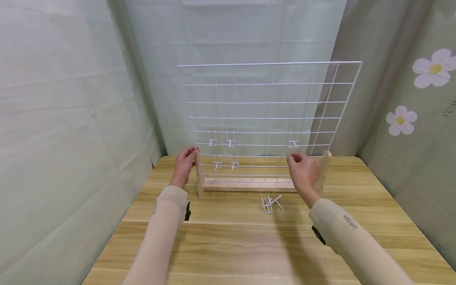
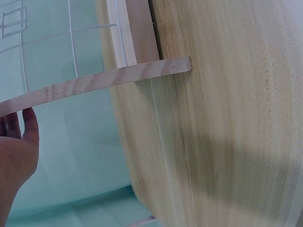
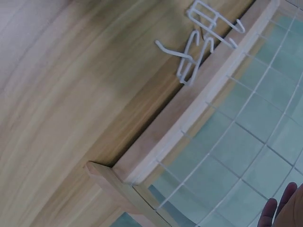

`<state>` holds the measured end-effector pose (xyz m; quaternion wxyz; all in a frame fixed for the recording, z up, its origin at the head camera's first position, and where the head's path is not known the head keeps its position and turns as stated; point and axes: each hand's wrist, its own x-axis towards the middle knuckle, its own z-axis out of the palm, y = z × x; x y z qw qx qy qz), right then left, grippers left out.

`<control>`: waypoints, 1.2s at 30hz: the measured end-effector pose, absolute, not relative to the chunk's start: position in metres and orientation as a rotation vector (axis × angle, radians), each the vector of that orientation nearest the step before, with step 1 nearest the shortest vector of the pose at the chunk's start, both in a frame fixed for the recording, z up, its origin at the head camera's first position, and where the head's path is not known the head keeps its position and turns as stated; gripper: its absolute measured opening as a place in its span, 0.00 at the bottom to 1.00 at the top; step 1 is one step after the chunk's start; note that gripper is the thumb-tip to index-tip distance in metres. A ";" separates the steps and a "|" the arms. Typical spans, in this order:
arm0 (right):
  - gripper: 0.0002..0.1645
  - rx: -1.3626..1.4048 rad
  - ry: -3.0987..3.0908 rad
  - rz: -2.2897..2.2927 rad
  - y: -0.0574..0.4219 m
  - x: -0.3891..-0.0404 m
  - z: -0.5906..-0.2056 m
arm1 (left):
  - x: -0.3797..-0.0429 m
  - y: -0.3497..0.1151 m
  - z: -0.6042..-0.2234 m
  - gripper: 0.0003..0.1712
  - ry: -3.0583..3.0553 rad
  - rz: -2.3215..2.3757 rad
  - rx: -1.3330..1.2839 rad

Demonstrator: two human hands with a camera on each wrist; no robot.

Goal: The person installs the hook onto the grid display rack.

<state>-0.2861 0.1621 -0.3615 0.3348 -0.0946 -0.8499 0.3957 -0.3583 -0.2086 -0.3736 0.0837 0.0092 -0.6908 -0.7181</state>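
A white wire grid rack [image 1: 263,103] stands upright in a wooden base [image 1: 249,185]. At the rack's left side my left hand [image 1: 183,164] grips the upper end of the wooden side post [image 2: 94,84]. Near the lower right of the grid is my right hand [image 1: 304,172], thumb and fingertips drawn together at a wire; whether they hold anything is hidden. Just above it a white wire hook [image 1: 293,143] hangs on the grid. Two loose white hooks [image 1: 272,204] lie on the table before the base, and also show in the right wrist view.
Further white hooks [image 1: 230,142] hang in two rows on the grid's left part. The wood-grain table [image 1: 228,245] extends to the front, with pale cloth [image 1: 71,118] around it. A right side post [image 1: 323,172] stands behind my right hand.
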 end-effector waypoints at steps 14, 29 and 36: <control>0.12 -0.073 -2.186 1.080 0.167 -0.278 -0.391 | -0.359 -0.207 -0.374 0.19 -2.076 -2.144 0.041; 0.08 0.039 -2.159 1.048 0.165 -0.268 -0.428 | -0.357 -0.208 -0.373 0.21 -2.094 -2.113 0.048; 0.10 -0.013 -2.225 1.135 0.162 -0.263 -0.438 | -0.357 -0.208 -0.373 0.19 -2.091 -2.112 0.057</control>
